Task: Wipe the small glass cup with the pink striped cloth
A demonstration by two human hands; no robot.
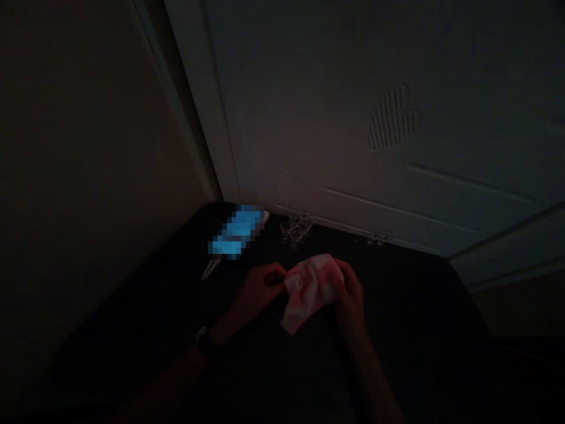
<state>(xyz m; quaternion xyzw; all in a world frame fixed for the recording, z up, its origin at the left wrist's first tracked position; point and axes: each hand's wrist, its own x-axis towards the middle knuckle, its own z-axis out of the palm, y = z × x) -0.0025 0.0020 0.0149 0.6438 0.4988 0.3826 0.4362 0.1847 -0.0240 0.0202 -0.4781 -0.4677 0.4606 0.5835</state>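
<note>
A crumpled pale pinkish cloth (306,291) is stretched between my two hands, above the dark tabletop. My left hand (267,280) is closed at the cloth's left edge, thumb and finger pinching it. My right hand (352,294) wraps around the right end of the cloth, with its fingers partly behind it. Whether something is inside the cloth is hidden. Just beyond the cloth stands a cluster of small, clear, round-rimmed pieces (296,229) that look like glass. The picture is very dark, so fine detail is lost.
A lit blue-screened device (238,231), blurred out, lies at the back left with a pale strap (210,268). More small clear pieces (377,239) lie at the back right. A pale panel with heart reliefs (392,118) rises behind the dark table (291,383).
</note>
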